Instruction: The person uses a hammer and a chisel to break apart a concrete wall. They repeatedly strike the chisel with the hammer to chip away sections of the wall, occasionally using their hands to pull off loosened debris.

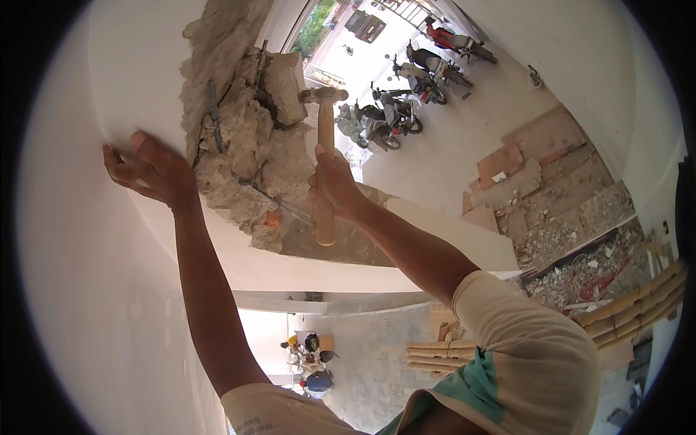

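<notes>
My right hand (337,182) grips the wooden handle of a ball-peen hammer (324,122). The hammer's metal head is close beside a loose-looking concrete chunk (285,89); whether they touch I cannot tell. Around the chunk, a broken concrete beam (239,128) shows rough, cracked faces. Bits of steel rebar (215,117) stick out of it, and an orange brick fragment (272,219) sits in its lower part. Empty, my left hand (155,171) is held against the white plastered surface (141,98) at the left edge of the break, its fingers partly bent.
Several motorcycles (389,117) stand on the floor far below. Boards strewn with rubble (560,201) lie to the right. Lashed bamboo poles (636,304) cross at lower right, with more bamboo poles (440,356) beside my sleeve. Several people (312,356) are down below.
</notes>
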